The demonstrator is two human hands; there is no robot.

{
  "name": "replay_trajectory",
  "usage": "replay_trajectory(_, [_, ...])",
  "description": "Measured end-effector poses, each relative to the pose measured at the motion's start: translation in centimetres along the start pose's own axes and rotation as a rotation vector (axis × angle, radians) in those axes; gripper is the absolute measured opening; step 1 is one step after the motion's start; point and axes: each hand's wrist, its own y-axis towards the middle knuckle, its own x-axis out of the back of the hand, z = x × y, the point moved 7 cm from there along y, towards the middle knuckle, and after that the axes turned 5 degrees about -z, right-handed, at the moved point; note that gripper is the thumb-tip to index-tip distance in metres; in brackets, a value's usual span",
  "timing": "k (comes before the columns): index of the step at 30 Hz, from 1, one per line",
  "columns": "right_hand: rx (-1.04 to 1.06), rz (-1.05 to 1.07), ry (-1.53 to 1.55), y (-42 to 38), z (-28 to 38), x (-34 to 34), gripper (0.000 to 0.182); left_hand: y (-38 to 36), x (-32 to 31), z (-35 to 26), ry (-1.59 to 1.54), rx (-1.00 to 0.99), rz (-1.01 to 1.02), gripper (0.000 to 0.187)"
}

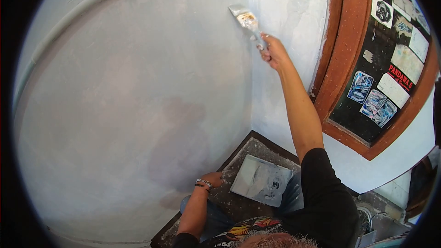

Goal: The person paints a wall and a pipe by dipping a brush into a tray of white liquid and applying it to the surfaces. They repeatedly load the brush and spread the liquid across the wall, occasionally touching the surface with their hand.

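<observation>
In my right hand (274,51) is a wide paintbrush (248,19), its handle gripped and its bristles smeared with white and yellowish paint. The bristle end is raised against the grey wall (115,87), close to the inner corner. Lower down, my left hand (212,179) rests at the near-wall edge of a dark, paint-spattered tabletop (243,149); its fingers are mostly hidden. To the right of that hand lies a rectangular paint tray (259,174) with pale paint in it and a dark patch at one end.
A pipe (69,25) curves along the wall at upper left. On the right, a brown wooden frame (342,50) surrounds a dark pane (367,64) covered with stickers. Part of a spoked wheel (365,218) shows at lower right.
</observation>
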Motion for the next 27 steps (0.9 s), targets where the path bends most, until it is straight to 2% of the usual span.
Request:
replay_trajectory(2, [0.233,-0.166,-0.222,0.1,3.8,0.3,0.030,0.1,-0.4,0.1,-0.008,-0.016,-0.015,0.038])
replay_trajectory(3, [0.420,-0.176,-0.344,0.1,6.2,-0.3,0.034,-0.3,-0.7,0.2,-0.011,-0.014,-0.008,0.038])
replay_trajectory(4, [0.712,-0.297,-0.620,-0.4,8.8,-1.0,0.037,-0.3,-0.5,0.2,-0.014,-0.016,-0.003,0.038])
replay_trajectory(5, [0.953,-0.362,-0.678,-1.2,10.1,-1.8,0.037,-0.3,-0.4,0.1,-0.019,-0.018,0.004,0.038])
replay_trajectory(8, [0.913,-0.383,-1.057,0.1,6.1,-1.8,0.039,-0.8,-0.1,0.0,-0.013,-0.010,-0.023,0.038])
replay_trajectory(11, [0.691,-0.300,-1.116,-1.8,-2.2,1.1,0.042,-1.1,0.0,-0.2,-0.010,0.003,-0.012,0.039])
replay_trajectory(14, [0.591,-0.215,-1.171,-6.2,-10.5,4.3,0.043,-1.3,-0.2,-0.4,-0.009,-0.007,-0.011,0.039])
replay_trajectory(18, [0.418,-0.110,-1.354,-10.7,-15.2,7.7,0.042,-1.6,0.1,-1.3,0.003,-0.013,0.009,0.038])
replay_trajectory(20, [0.270,-0.077,-1.488,-10.4,-12.9,8.6,0.038,-2.0,0.3,-1.7,0.037,-0.027,-0.007,0.038])
replay_trajectory(22, [0.280,0.010,-1.647,-8.7,-7.5,6.7,0.029,-2.2,0.0,-2.0,0.041,-0.027,-0.003,0.037])
replay_trajectory(23, [0.370,0.056,-1.711,-6.4,-5.7,6.2,0.024,-2.2,-0.1,-2.1,0.033,-0.022,0.007,0.037])
replay_trajectory(24, [0.525,0.002,-1.708,-4.8,-2.6,4.8,0.022,-2.0,0.0,-2.1,0.030,-0.019,0.013,0.036])
replay_trajectory(26, [0.605,-0.019,-1.858,-1.3,3.0,1.6,0.028,-1.4,0.7,-2.2,0.006,-0.023,0.004,0.036])
replay_trajectory(27, [0.726,-0.025,-1.879,-0.2,5.4,0.4,0.029,-1.4,0.6,-2.2,-0.015,-0.027,0.002,0.036])
